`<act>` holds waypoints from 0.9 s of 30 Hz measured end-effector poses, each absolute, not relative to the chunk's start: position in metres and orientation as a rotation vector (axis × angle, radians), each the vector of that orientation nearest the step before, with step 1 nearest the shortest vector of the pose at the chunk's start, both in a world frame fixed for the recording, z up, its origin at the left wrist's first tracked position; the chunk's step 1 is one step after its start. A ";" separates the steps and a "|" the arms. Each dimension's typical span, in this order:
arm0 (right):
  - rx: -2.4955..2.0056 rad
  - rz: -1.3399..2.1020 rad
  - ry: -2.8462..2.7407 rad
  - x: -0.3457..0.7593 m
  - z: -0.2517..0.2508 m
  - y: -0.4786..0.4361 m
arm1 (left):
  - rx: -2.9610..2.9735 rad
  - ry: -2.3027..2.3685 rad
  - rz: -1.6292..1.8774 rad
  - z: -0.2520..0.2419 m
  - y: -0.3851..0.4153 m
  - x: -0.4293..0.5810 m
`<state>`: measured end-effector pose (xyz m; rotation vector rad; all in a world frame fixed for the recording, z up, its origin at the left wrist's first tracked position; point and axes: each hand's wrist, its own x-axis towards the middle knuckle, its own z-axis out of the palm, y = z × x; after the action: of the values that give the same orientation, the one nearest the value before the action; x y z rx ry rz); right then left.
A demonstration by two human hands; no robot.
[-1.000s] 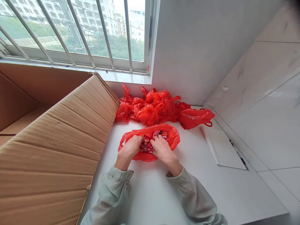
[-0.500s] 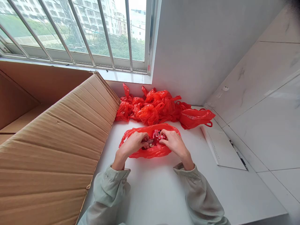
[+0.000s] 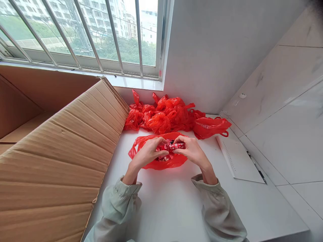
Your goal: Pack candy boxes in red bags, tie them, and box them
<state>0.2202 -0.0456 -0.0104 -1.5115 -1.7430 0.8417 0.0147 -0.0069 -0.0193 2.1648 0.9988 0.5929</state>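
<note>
A small red packet with white spots (image 3: 178,146) is held level over the mouth of an opened red plastic bag (image 3: 174,163). My right hand (image 3: 193,151) has its right end between thumb and fingers. My left hand (image 3: 148,151) curls in from the other side, its thumb and fingers around the packet's left end; the exact contact is partly hidden. Below, other small dark and red patterned packets (image 3: 164,158) show inside the bag. The bag lies on the white table, its sides spread around both hands.
Several knotted red plastic bags (image 3: 161,117) are heaped against the wall, with another red bag (image 3: 212,127) at their right. A large open cardboard box (image 3: 63,151) stands at left. A white notepad (image 3: 242,161) and a black pen (image 3: 256,164) lie at right.
My right hand has moved slightly right and lifted the spotted packet, turning it level. My left hand has shifted right and up, away from the dark packet, toward the spotted one.
</note>
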 end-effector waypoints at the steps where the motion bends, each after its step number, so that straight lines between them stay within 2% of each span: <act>1: -1.483 0.863 -1.744 0.219 -0.009 -0.046 | 2.125 0.956 0.656 -0.016 -0.008 0.017; 14: -1.251 1.190 -1.545 0.212 -0.017 -0.042 | 1.443 0.999 0.829 -0.012 -0.004 0.016; 21: -1.296 1.218 -1.514 0.209 -0.017 -0.042 | 1.445 0.896 0.696 -0.013 -0.004 0.015; 27: -1.196 1.305 -1.426 0.207 -0.018 -0.042 | 1.525 0.981 0.787 -0.017 -0.001 0.014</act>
<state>0.2070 -0.0417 -0.0176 -1.1961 -1.4257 1.3052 0.0140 -0.0010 -0.0174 1.5250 0.9813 0.7871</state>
